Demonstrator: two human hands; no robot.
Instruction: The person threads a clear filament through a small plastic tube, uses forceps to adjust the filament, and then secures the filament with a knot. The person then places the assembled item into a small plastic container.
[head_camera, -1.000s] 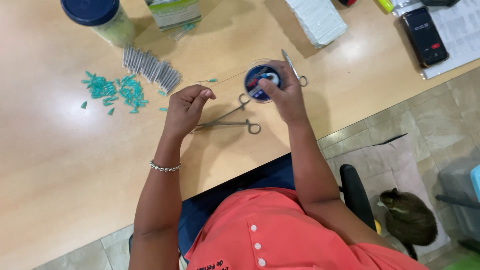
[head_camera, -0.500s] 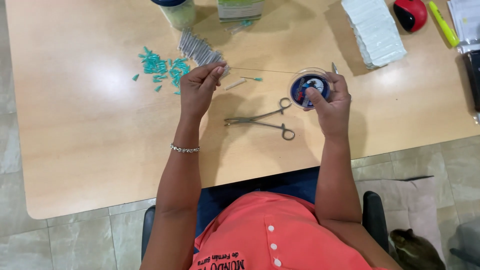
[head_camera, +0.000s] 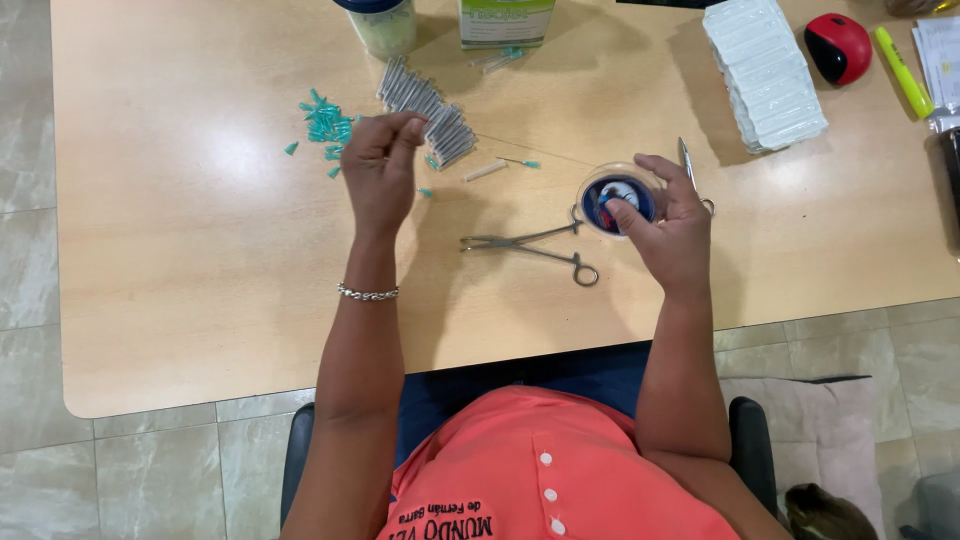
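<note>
Left hand raised over the bench, fingertips pinched together on something too small to tell, just beside the row of grey needles and teal caps. Right hand clamped on a small round dish. Forceps lie between the hands.

jar and green box cut off at top edge; whatever my left hand pinches is too small to tell.
</note>
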